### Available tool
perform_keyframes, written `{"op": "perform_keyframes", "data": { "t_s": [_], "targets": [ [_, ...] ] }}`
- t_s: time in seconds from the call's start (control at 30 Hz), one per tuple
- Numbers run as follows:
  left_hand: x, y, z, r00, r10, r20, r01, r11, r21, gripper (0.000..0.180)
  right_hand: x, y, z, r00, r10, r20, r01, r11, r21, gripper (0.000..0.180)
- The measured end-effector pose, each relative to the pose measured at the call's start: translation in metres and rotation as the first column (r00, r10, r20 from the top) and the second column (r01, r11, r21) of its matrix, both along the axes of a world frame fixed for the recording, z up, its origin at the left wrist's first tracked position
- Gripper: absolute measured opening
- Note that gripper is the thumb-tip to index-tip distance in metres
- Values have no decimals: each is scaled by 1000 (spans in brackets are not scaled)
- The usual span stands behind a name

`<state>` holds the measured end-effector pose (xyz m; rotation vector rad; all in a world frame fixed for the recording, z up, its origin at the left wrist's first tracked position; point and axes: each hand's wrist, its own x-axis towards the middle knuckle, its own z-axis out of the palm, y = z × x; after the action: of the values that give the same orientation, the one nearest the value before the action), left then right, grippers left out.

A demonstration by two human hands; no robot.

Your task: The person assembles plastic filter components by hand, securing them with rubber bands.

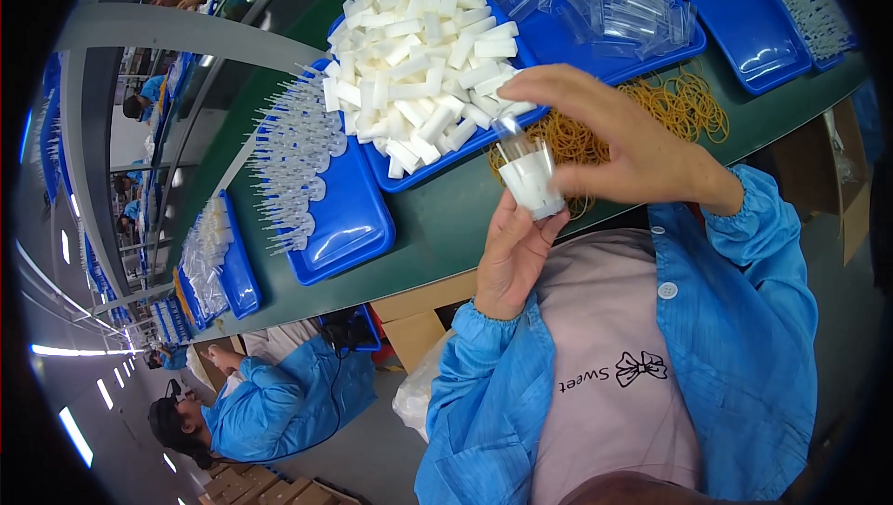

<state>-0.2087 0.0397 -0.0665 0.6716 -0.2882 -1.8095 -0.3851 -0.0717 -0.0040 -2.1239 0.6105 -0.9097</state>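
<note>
My left hand (517, 259) is closed around the bottom of a small bundle of white and clear plastic pieces (532, 179), held upright in front of my chest. Thin prongs and a clear piece stick up from its top, slightly blurred. My right hand (625, 138) arches over the bundle from the right, thumb and fingers spread apart. The thumb lies close to the bundle's side; whether it touches is unclear. Just beyond my hands, a heap of white foam-like blocks (419, 59) fills a blue tray (414, 175). Yellow-brown rubber bands (674, 107) lie behind my right hand.
Left of the blocks, a blue tray (349, 240) holds rows of thin spiky clear pieces (293, 166). Clear plastic sleeves (595, 3) lie in a tray at the back, with another blue tray (767, 59) farther right. A co-worker (279, 393) in blue sits at the left.
</note>
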Motion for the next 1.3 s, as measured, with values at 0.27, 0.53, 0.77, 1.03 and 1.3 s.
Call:
{"op": "perform_keyframes", "data": {
  "t_s": [0.27, 0.53, 0.77, 1.03, 1.3],
  "targets": [
    [-1, 2, 7, 994, -40, -99, 40, 999, -1, 65, 10, 14, 5, 982, 149, -117, -155, 986, -52, 105],
    [-5, 5, 7, 1000, -16, -17, 16, 1000, 21, 66, 13, 12, -3, 987, 56, -150, -75, 989, -125, 96],
    [-1, 3, -3, 922, 72, -380, -38, 995, 96, 56, 13, 17, -5, 995, 78, -60, -77, 997, 12, 99],
    [-1, 3, -14, 918, 50, -394, 5, 990, 138, 47, 11, 13, -2, 982, 78, -174, -98, 989, -110, 88],
    [-3, 4, -15, 928, 35, -370, 28, 986, 163, 46, 9, 9, -9, 979, 91, -180, -116, 984, -135, 81]
  ]
}}
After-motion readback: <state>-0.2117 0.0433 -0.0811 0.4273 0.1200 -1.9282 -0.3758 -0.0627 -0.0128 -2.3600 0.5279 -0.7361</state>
